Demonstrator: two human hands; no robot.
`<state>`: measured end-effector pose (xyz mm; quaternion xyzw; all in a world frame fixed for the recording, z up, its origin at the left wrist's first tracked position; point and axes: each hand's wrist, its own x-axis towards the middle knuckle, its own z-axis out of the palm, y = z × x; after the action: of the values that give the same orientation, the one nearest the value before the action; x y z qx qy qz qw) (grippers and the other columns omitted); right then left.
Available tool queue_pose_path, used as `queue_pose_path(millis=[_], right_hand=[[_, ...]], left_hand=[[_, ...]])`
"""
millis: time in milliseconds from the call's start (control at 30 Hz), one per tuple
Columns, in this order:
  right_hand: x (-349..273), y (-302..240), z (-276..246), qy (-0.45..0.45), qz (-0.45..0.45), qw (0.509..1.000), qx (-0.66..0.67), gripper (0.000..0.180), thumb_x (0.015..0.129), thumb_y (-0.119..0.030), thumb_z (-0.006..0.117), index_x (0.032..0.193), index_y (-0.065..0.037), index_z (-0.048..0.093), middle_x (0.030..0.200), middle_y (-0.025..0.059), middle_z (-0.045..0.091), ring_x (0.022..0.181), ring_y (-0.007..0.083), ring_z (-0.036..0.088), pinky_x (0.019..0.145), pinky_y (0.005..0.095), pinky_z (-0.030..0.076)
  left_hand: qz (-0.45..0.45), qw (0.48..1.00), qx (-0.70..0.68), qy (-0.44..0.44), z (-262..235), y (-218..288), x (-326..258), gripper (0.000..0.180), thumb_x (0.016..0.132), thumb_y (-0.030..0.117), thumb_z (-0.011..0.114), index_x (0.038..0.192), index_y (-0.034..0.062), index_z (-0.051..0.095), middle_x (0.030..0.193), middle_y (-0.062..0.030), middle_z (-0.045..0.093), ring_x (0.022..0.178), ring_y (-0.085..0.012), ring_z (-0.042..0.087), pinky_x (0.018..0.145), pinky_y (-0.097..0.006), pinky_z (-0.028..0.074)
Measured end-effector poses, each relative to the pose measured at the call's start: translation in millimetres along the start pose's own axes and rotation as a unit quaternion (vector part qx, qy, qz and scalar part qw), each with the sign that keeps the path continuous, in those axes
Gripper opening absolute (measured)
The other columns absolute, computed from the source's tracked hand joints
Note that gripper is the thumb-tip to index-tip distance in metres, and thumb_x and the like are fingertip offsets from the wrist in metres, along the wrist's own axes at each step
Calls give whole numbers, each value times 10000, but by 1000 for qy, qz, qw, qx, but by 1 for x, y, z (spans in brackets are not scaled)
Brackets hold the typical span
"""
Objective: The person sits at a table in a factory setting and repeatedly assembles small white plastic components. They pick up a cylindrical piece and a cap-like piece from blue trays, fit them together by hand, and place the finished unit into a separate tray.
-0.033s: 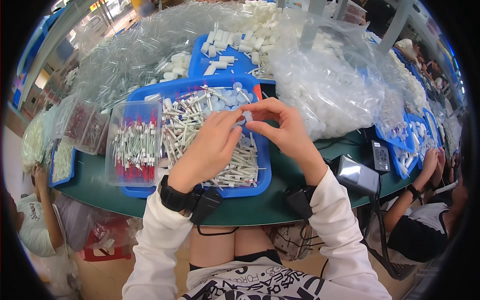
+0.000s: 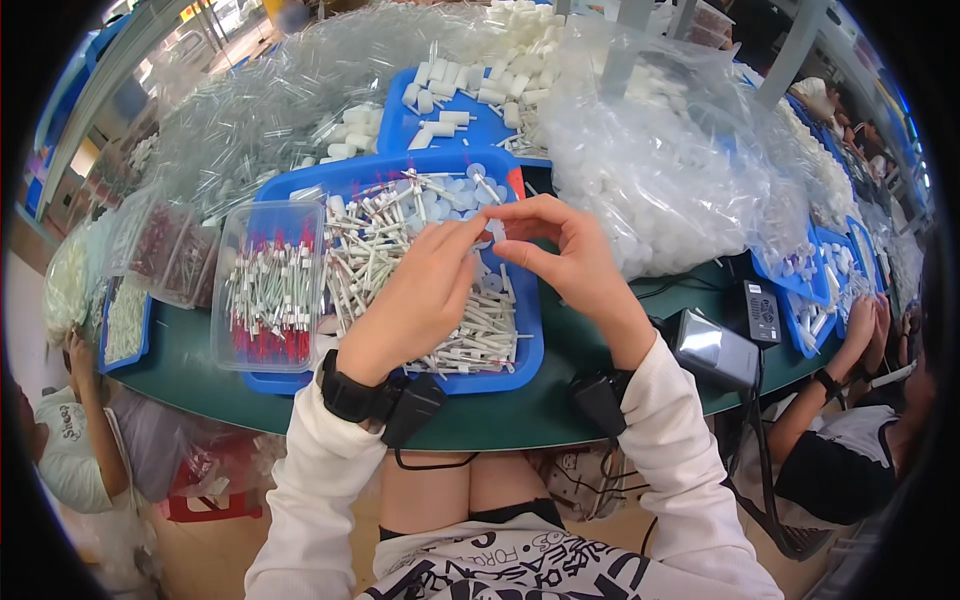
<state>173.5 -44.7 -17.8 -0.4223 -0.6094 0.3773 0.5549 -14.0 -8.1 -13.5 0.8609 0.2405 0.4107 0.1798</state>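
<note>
Above a blue tray (image 2: 535, 350), my two hands meet at the fingertips. Between the thumb and fingers of my right hand (image 2: 572, 248) is a small translucent white plastic piece (image 2: 496, 230). My left hand (image 2: 420, 290) comes to the same piece from the left, its fingers closed together and partly hiding it; what else they hold, if anything, is hidden. Beneath them, the tray carries many thin white sticks (image 2: 370, 245) with pale sleeves, and round translucent discs (image 2: 455, 200). A clear plastic box (image 2: 222, 300) of white and red sticks rests over the tray's left side.
Behind lie a second blue tray (image 2: 470, 125) with white cylinders, a heap of clear tubes (image 2: 270, 100) and a large clear bag (image 2: 660, 180) of white parts. A silver-black device (image 2: 715, 350) stands at right on the green table (image 2: 500, 425). Other people work on both sides.
</note>
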Motion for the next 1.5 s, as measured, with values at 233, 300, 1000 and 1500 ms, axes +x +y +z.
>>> queue_pose_path(millis=[233, 300, 1000, 1500], right_hand=[[-1, -3, 0, -24, 6, 1000, 16, 279, 768, -58, 731, 1026, 9, 647, 1013, 69, 668, 927, 153, 627, 841, 283, 494], [0, -2, 1, -24, 14, 999, 30, 279, 768, -56, 732, 1024, 15, 646, 1005, 65, 669, 931, 155, 628, 846, 285, 495], [-4, 1, 6, 3, 95, 987, 128, 231, 782, -14, 726, 996, 39, 658, 888, 99, 699, 844, 151, 674, 757, 247, 519], [-23, -77, -15, 2, 14, 997, 80, 248, 788, 30, 690, 1029, 64, 645, 988, 119, 677, 907, 172, 663, 827, 278, 523]], left_hand=[[-185, 975, -66, -104, -12, 11, 4, 234, 872, 32, 542, 1101, 7, 583, 859, -186, 663, 785, -342, 648, 641, -373, 488], [-144, 986, -47, -64, -11, 9, 3, 169, 866, 45, 559, 1020, 5, 615, 822, -161, 662, 765, -321, 646, 641, -371, 486], [-12, 994, 102, 41, 3, 11, -2, 193, 724, -62, 593, 889, 33, 622, 751, -83, 626, 707, -272, 620, 606, -369, 484], [76, 986, 124, 77, -17, 76, 26, 213, 749, -43, 590, 945, 26, 638, 761, -104, 614, 717, -293, 593, 624, -374, 466]])
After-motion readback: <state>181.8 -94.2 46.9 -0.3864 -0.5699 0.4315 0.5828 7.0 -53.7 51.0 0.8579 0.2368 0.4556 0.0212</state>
